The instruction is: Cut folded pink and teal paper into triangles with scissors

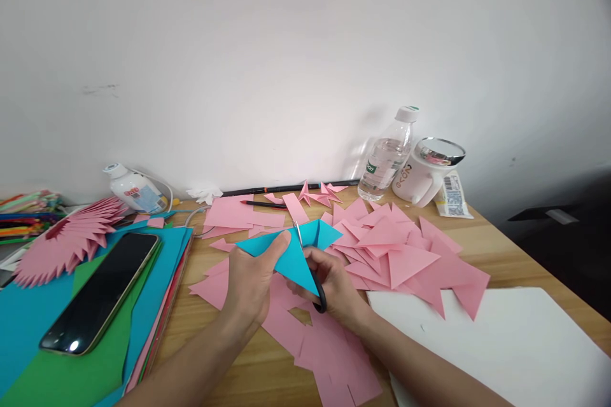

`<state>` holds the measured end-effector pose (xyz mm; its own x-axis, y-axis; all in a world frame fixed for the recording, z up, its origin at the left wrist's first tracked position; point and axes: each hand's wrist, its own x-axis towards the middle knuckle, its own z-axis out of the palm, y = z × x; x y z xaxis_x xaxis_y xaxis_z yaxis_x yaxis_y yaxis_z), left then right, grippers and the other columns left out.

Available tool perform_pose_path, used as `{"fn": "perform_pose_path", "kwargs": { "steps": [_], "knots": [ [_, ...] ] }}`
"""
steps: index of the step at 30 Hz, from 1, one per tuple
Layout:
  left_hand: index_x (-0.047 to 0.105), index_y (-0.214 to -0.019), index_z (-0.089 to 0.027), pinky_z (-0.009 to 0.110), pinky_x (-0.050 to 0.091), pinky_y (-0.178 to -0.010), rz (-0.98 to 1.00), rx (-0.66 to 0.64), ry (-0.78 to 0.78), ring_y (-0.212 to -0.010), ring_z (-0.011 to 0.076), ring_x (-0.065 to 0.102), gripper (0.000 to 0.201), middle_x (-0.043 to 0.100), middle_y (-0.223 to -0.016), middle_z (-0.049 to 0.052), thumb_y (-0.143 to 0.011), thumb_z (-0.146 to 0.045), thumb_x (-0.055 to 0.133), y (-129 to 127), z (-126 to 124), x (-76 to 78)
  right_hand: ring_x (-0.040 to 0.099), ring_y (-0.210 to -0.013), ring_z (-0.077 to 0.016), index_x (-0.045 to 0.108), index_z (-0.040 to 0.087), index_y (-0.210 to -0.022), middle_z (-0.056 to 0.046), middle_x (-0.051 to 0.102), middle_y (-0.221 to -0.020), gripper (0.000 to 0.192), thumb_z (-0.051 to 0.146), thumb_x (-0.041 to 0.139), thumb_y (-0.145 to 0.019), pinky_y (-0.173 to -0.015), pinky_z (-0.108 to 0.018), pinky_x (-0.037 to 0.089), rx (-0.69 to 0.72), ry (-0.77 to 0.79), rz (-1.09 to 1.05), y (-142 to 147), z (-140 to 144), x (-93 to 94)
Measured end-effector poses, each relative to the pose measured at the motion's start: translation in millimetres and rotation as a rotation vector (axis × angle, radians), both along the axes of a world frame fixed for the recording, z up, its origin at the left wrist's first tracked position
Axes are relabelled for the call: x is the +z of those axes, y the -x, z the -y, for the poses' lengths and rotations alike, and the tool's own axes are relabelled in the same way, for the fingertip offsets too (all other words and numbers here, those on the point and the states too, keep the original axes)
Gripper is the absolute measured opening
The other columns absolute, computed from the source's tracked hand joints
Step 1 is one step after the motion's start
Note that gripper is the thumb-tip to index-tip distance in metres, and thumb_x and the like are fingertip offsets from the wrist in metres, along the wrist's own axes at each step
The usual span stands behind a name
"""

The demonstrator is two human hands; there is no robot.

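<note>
Between my hands is a folded piece of blue paper (292,261), held above the table. My left hand (252,276) pinches it from the left, thumb lying on top. My right hand (337,286) grips a pair of scissors (321,296) by the black handles. One metal blade lies over the blue paper, its tip pointing away from me, with the paper between the blades. Part of the right fingers is hidden behind the paper. Below the hands lie pink paper scraps (329,356), and a heap of pink paper triangles (382,245) spreads to the right.
A water bottle (386,156) and a white mug (422,172) stand by the wall. At the left, a phone (102,292) rests on coloured sheets (28,311) beside a pleated pink paper piece (71,241) and a white bottle (136,187). A white board (496,343) lies front right.
</note>
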<state>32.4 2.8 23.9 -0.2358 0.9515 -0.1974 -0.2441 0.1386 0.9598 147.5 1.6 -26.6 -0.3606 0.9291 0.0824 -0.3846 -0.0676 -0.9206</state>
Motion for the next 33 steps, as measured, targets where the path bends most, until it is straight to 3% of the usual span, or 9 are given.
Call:
{"fn": "perform_pose_path", "kwargs": {
  "steps": [7, 12, 15, 18, 21, 25, 30, 33],
  "knots": [
    [0.043, -0.037, -0.015, 0.022, 0.035, -0.042, 0.01, 0.003, 0.014, -0.041, 0.0068, 0.038, 0.037, 0.044, -0.039, -0.005, -0.058, -0.028, 0.071, -1, -1, 1.1, 0.048, -0.051, -0.0087, 0.052, 0.017, -0.064, 0.005, 0.053, -0.055, 0.032, 0.025, 0.08, -0.05, -0.049, -0.02, 0.04, 0.004, 0.057, -0.005, 0, 0, 2.1],
    [0.044, -0.039, -0.015, 0.022, 0.037, -0.044, -0.009, 0.019, 0.011, -0.041, 0.0073, 0.041, 0.035, 0.047, -0.041, -0.005, -0.057, -0.026, 0.071, 0, -2, -3.0, 0.042, -0.037, -0.0053, 0.05, 0.017, -0.064, 0.009, 0.045, -0.046, 0.034, 0.031, 0.078, -0.052, -0.04, -0.02, 0.038, 0.054, 0.102, 0.051, -1, 0, -0.3],
    [0.058, -0.055, -0.015, 0.022, 0.038, -0.044, -0.043, 0.065, -0.01, -0.041, 0.0078, 0.043, 0.018, 0.05, -0.043, -0.006, -0.059, -0.027, 0.07, 2, -2, 0.4, 0.047, -0.036, -0.0072, 0.049, 0.016, -0.065, 0.008, 0.047, -0.044, 0.033, 0.033, 0.076, -0.057, -0.038, -0.019, 0.037, 0.1, 0.118, 0.093, -2, -2, -3.3],
    [0.06, -0.064, -0.016, 0.021, 0.035, -0.037, -0.149, 0.063, -0.124, -0.038, 0.008, 0.043, 0.016, 0.05, -0.043, -0.006, -0.064, -0.03, 0.068, 5, -2, 11.0, 0.048, -0.034, -0.0073, 0.052, 0.015, -0.071, 0.007, 0.049, -0.046, 0.028, 0.034, 0.072, -0.063, -0.035, -0.019, 0.036, 0.204, 0.145, 0.104, -1, -3, -5.5],
    [0.052, -0.05, -0.015, 0.022, 0.036, -0.035, -0.213, -0.134, -0.146, -0.034, 0.0088, 0.044, 0.03, 0.049, -0.041, -0.003, -0.068, -0.037, 0.064, 6, -5, 22.6, 0.049, -0.034, -0.0071, 0.054, 0.015, -0.076, 0.006, 0.051, -0.05, 0.028, 0.034, 0.071, -0.064, -0.032, -0.017, 0.036, 0.299, 0.138, 0.09, -1, -3, -5.8],
    [0.05, -0.047, -0.015, 0.025, 0.041, -0.037, -0.298, -0.483, -0.002, -0.035, 0.0139, 0.052, 0.042, 0.053, -0.042, 0.003, -0.068, -0.049, 0.059, -8, -18, 31.5, 0.05, -0.037, -0.0061, 0.054, 0.014, -0.075, 0.005, 0.053, -0.051, 0.027, 0.032, 0.071, -0.064, -0.033, -0.016, 0.037, 0.341, 0.11, 0.16, -1, -3, -5.1],
    [0.055, -0.065, -0.016, 0.034, 0.05, -0.053, -0.145, -0.782, 0.004, -0.056, 0.0206, 0.063, 0.032, 0.063, -0.063, 0.007, -0.067, -0.047, 0.061, -47, -40, 42.9, 0.049, -0.036, -0.0056, 0.055, 0.013, -0.072, 0.005, 0.054, -0.05, 0.027, 0.034, 0.069, -0.063, -0.032, -0.015, 0.035, 0.366, 0.1, 0.2, 0, -4, -5.9],
    [0.061, -0.076, -0.015, 0.036, 0.049, -0.063, -0.194, -0.908, -0.047, -0.067, 0.0216, 0.065, 0.031, 0.066, -0.079, 0.012, -0.07, -0.045, 0.057, -65, -52, 48.2, 0.049, -0.036, -0.0053, 0.055, 0.014, -0.072, 0.005, 0.054, -0.05, 0.025, 0.034, 0.068, -0.064, -0.031, -0.015, 0.035, 0.361, 0.124, 0.189, 2, -4, -5.5]
  ]
}}
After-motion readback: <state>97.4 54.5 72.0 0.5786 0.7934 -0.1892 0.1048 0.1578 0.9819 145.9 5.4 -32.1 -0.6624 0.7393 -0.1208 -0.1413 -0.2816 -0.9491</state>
